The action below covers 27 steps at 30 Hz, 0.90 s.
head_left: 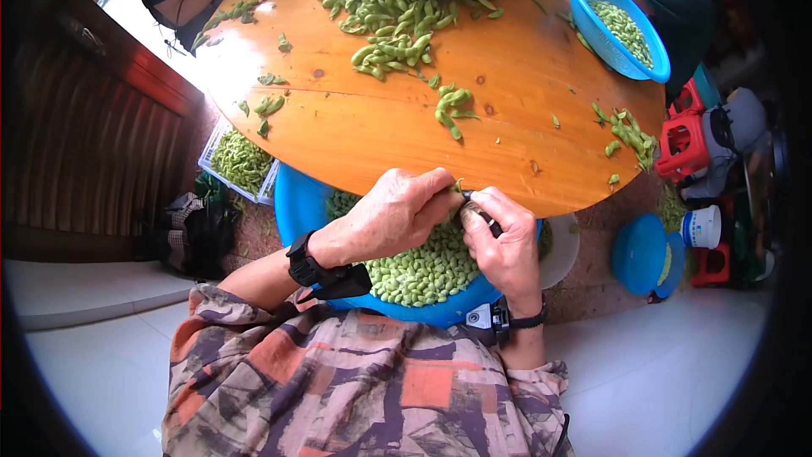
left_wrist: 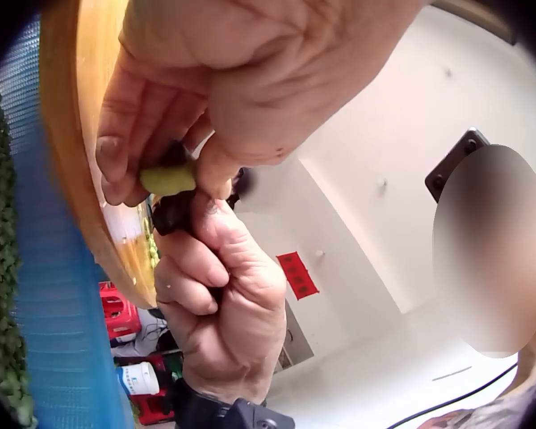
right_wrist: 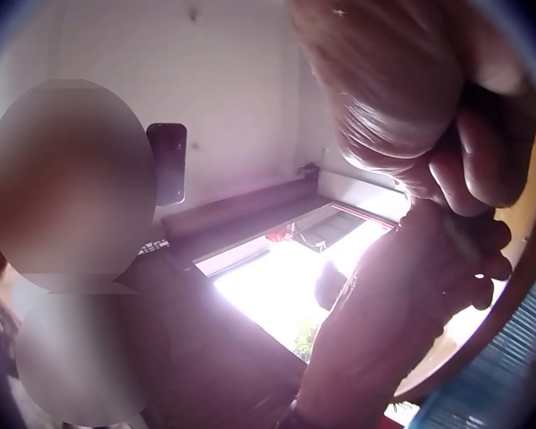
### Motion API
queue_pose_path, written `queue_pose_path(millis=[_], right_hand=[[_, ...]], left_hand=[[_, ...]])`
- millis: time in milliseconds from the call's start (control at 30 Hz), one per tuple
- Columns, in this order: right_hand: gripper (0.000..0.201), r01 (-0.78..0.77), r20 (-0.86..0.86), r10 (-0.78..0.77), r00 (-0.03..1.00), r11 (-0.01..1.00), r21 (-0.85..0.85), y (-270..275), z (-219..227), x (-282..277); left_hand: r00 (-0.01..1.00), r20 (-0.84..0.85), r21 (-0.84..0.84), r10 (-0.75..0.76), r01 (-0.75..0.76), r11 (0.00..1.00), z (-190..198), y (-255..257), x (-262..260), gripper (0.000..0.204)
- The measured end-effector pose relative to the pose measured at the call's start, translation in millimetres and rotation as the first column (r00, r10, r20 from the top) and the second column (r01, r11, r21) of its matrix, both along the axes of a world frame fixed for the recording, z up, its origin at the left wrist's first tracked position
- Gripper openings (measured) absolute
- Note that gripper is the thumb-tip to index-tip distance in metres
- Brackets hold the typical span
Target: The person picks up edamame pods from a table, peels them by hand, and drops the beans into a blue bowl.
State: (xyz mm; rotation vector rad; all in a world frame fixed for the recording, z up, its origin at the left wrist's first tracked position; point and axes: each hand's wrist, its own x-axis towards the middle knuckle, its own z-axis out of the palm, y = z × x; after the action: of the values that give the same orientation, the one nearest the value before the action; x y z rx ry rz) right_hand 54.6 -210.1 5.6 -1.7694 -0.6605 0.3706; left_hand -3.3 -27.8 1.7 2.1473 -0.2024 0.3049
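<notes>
Both hands meet over a blue basin (head_left: 289,207) of shelled green beans (head_left: 423,275), near the round table's front edge. My left hand (head_left: 385,216) pinches a green soybean pod (left_wrist: 167,180) between thumb and fingers. My right hand (head_left: 505,241) is curled round a small black tool (left_wrist: 171,216), its exact kind mostly hidden by the fingers. The tool's dark end sits right at the pod. In the right wrist view the two hands overlap and the pod is mostly hidden.
The wooden table (head_left: 338,127) bears a large heap of soybean pods (head_left: 397,0) and smaller clumps. A blue basket (head_left: 613,34) of shelled beans stands at the right. Left below is a white crate (head_left: 216,140) of pods. Red stools (head_left: 683,144) stand right. Other people sit across.
</notes>
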Motion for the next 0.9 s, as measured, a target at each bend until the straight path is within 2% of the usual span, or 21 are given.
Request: queue_pose_path(millis=[33, 67, 133, 167, 200, 233, 267, 333, 400, 467, 500, 533, 600, 667, 733, 767, 800, 867, 900], right_hand=[[0.012, 0.008, -0.029, -0.008, 1.000, 1.000, -0.008, -0.5, -0.7, -0.8], [0.012, 0.005, -0.030, -0.005, 1.000, 1.000, -0.009, -0.2, -0.6, -2.2], [0.012, 0.019, 0.053, -0.017, 0.998, 0.999, -0.037, 1.6, 0.5, -4.7], [0.012, 0.016, 0.056, -0.014, 0.998, 0.999, -0.034, 3.8, 1.2, -7.4], [0.012, 0.090, 0.177, -0.081, 0.981, 0.995, -0.043, 8.2, 2.2, -11.1], [0.012, 0.166, 0.295, -0.146, 0.944, 0.985, -0.044, 12.4, 2.9, -15.1], [0.015, 0.203, 0.428, -0.171, 0.888, 0.979, -0.030, 16.7, -2.9, -19.0], [0.017, 0.315, 0.605, -0.240, 0.759, 0.949, -0.018, 27.9, -7.5, -32.4], [0.022, 0.324, 0.609, -0.244, 0.755, 0.946, -0.023, 31.5, -12.2, -39.7], [0.026, 0.358, 0.671, -0.263, 0.693, 0.934, -0.003, 33.0, -13.4, -41.4], [0.029, 0.358, 0.716, -0.264, 0.646, 0.933, 0.021, 33.1, -15.3, -40.4], [0.029, 0.356, 0.717, -0.263, 0.646, 0.934, 0.022, 32.3, -16.5, -40.2], [0.027, 0.374, 0.725, -0.256, 0.639, 0.927, -0.002, 29.4, -18.1, -40.7], [0.024, 0.395, 0.736, -0.270, 0.620, 0.919, 0.004, 26.7, -17.3, -37.9], [0.021, 0.404, 0.720, -0.305, 0.623, 0.914, 0.038, 21.8, -16.1, -34.7], [0.019, 0.403, 0.708, -0.324, 0.627, 0.913, 0.062, 21.0, -16.3, -34.1], [0.019, 0.404, 0.709, -0.324, 0.626, 0.913, 0.061, 20.6, -15.6, -33.1], [0.017, 0.326, 0.728, -0.274, 0.628, 0.943, 0.073, 18.7, -12.8, -32.0], [0.017, 0.325, 0.727, -0.272, 0.630, 0.943, 0.071, 17.5, -12.9, -31.5]], left_hand=[[0.995, -0.099, -0.028, -0.018, 0.015, 1.000, 0.2, 0.4, -2.5, 0.009], [0.995, -0.101, -0.029, -0.015, 0.012, 0.999, 0.0, 0.4, -3.8, 0.009], [0.986, -0.161, -0.170, -0.041, 0.014, 0.985, 0.3, -0.1, -4.6, 0.014], [0.987, -0.159, -0.167, -0.039, 0.012, 0.986, 1.7, -2.5, -5.7, 0.014], [0.946, -0.314, -0.452, -0.085, -0.071, 0.889, 3.8, -6.2, -6.6, 0.016], [0.881, -0.439, -0.677, -0.177, -0.195, 0.709, 5.0, -10.6, -7.1, 0.019], [0.882, -0.437, -0.677, -0.178, -0.193, 0.710, 0.5, -15.3, -6.7, 0.019], [0.925, -0.342, -0.860, -0.169, -0.235, 0.454, -7.5, -25.1, -4.4, 0.026], [0.916, -0.378, -0.855, -0.132, -0.291, 0.430, -5.2, -39.1, -5.4, 0.026], [0.957, -0.288, -0.909, 0.024, -0.281, 0.307, -9.4, -54.0, -4.3, 0.027], [0.942, -0.334, -0.893, -0.031, -0.306, 0.329, -5.5, -50.7, -8.2, 0.029], [0.943, -0.333, -0.894, -0.028, -0.306, 0.328, -5.6, -52.4, -7.5, 0.029], [0.926, -0.377, -0.900, -0.013, -0.363, 0.242, -6.3, -58.6, -4.9, 0.030], [0.946, -0.322, -0.925, -0.043, -0.304, 0.228, -19.5, -57.0, -5.8, 0.030], [0.978, -0.199, -0.814, -0.066, -0.127, 0.567, -26.6, -52.0, -8.6, 0.031], [0.975, -0.181, -0.877, -0.132, -0.100, 0.470, -39.8, -54.1, -5.5, 0.027], [0.974, -0.181, -0.877, -0.133, -0.099, 0.470, -37.0, -51.9, -6.0, 0.027], [0.951, -0.167, -0.969, -0.258, -0.111, 0.220, -27.9, -46.3, -10.7, 0.019], [0.951, -0.169, -0.969, -0.257, -0.113, 0.219, -22.7, -47.2, -11.1, 0.019]])
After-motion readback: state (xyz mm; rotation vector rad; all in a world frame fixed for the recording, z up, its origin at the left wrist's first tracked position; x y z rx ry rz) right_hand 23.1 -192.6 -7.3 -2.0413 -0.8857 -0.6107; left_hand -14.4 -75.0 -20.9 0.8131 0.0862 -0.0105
